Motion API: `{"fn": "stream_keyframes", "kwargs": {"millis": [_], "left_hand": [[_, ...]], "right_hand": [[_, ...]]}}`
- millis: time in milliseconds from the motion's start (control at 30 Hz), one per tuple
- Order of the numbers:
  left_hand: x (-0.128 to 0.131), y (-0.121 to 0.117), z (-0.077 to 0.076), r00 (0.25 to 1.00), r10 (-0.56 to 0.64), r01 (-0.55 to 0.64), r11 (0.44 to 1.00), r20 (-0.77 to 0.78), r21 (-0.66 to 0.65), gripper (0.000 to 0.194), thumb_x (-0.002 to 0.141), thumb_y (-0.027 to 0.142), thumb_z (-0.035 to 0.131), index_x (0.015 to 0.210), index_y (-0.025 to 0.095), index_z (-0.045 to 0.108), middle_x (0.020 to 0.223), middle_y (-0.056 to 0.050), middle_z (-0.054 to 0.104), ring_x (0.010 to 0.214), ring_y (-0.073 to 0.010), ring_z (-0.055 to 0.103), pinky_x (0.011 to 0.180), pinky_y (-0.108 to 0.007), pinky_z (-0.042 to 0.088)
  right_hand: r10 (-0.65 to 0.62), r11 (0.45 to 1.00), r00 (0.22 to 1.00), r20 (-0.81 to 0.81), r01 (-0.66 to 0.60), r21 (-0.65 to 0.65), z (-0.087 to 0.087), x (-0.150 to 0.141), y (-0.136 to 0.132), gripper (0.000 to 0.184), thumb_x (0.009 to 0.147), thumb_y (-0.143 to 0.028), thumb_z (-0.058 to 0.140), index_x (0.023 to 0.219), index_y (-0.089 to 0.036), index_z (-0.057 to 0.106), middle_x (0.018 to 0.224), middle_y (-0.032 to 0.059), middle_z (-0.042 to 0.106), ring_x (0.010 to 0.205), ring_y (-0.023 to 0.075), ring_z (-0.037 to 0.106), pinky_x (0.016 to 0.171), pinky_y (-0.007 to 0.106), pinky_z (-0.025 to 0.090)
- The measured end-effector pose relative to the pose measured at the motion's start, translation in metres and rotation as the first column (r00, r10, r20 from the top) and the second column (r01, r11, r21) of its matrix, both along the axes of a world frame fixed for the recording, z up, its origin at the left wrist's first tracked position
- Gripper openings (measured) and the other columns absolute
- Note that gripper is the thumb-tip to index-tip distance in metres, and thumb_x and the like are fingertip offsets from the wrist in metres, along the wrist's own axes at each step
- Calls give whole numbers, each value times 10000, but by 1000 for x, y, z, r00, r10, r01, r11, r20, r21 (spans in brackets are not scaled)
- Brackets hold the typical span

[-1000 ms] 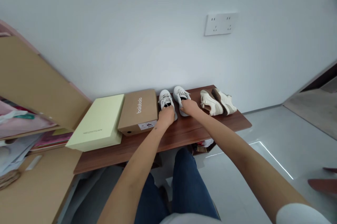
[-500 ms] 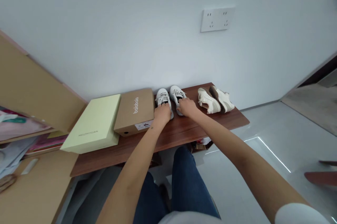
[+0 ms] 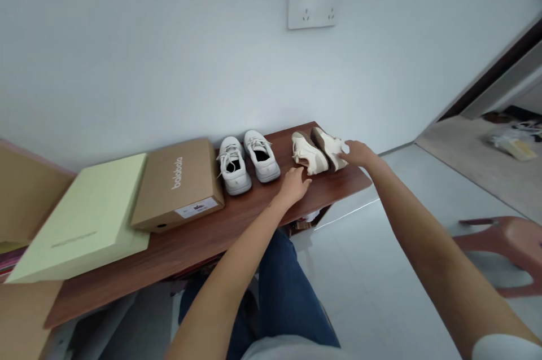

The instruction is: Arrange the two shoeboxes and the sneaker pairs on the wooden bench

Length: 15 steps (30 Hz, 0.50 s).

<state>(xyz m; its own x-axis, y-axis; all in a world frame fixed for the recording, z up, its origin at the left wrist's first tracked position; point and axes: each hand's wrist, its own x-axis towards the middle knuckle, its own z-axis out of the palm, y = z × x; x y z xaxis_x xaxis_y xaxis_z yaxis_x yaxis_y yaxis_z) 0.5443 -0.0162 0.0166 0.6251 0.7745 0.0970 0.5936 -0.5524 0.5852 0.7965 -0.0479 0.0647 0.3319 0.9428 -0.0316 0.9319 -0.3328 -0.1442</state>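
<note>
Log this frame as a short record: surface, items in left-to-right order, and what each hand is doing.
surface: dark wooden bench against a white wall
items, left to right: pale green shoebox, brown balabala shoebox, white sneakers, beige sneakers
left hand: open, on the bench just in front of the beige sneakers, apart from the white pair
right hand: at the right-side beige sneaker; grip cannot be told
wall: socket plate above the shoes
floor right: reddish plastic stool
</note>
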Motion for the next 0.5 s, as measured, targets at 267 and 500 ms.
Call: {"fn": "stream_keyframes", "kwargs": {"millis": [267,500], "left_hand": [[49,16,-21,993,111,-116,988,-45,-105,275,878,350,609,1063,147,610,1184,-150,636,1114,-253,596,936,-342,448],[34,42,8,996,30,-34,999,-87,-39,221,935,285,498,1128,185,539,1091,-91,673,1017,-220,620,886,-340,467]], "right_hand": [[149,986,905,-398,-166,-10,-26,21,-12,523,690,-381,730,1151,-151,639,1055,59,727,950,247,652,822,290,484],[204,979,956,-209,-198,47,-9,12,5,390,769,-346,697,1116,-180,636,1072,67,715,973,239,651,801,273,460]]}}
